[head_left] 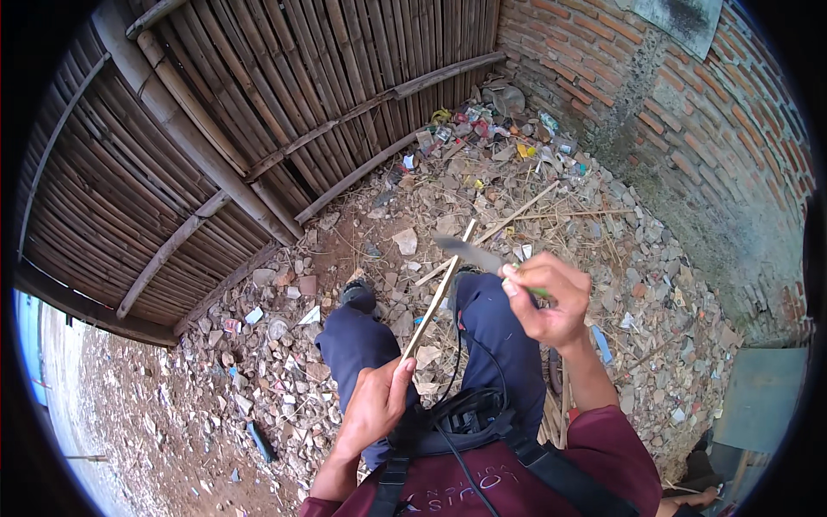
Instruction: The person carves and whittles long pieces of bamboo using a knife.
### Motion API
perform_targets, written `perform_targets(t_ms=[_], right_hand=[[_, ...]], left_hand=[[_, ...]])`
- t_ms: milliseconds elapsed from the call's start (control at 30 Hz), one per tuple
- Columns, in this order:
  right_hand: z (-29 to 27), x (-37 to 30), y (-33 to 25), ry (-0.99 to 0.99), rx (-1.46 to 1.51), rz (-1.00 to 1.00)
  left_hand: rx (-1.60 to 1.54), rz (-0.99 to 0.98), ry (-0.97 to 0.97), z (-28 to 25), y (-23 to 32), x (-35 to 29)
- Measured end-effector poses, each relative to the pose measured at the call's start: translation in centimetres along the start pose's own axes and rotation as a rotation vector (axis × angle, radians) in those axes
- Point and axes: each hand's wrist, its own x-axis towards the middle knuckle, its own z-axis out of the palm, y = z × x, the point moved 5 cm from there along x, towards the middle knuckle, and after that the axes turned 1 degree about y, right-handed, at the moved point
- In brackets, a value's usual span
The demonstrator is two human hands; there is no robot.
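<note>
My left hand (pixel 375 405) is closed around the lower end of a thin, pale wooden strip (pixel 439 293), which slants up and away from me between my knees. In my right hand (pixel 556 302) is a knife (pixel 474 254), its grey blade pointing left and a bit of green handle showing under the fingers. The blade crosses the strip near its far end; whether the two touch I cannot tell. Beyond them a longer pale stick (pixel 521 211) lies across the ground.
Broken stones and tile pieces (pixel 284 379) cover the ground. A bamboo wall (pixel 258 95) stands at left, a curving brick wall (pixel 724 129) at right. Litter (pixel 525 146) gathers in their corner. A cable (pixel 482 345) hangs over my lap. Another person's hand (pixel 706 495) shows lower right.
</note>
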Motion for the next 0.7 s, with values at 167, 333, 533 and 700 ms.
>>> perform_targets(t_ms=[167, 333, 533, 700], right_hand=[[1.8, -0.8, -2.0, -0.136, 0.063, -0.022], [2.0, -0.8, -2.0, -0.195, 0.100, -0.034], [2.5, -0.9, -1.6, -0.180, 0.073, -0.055], [2.6, -1.0, -1.5, -0.150, 0.062, -0.063]], left_hand=[[0.026, 0.050, 0.030, 0.4, 1.1, 0.0], [0.034, 0.020, 0.007, 0.7, 2.0, 0.1], [0.035, 0.043, 0.043, 0.9, 1.9, 0.1], [0.055, 0.018, 0.045, 0.7, 1.9, -0.1]])
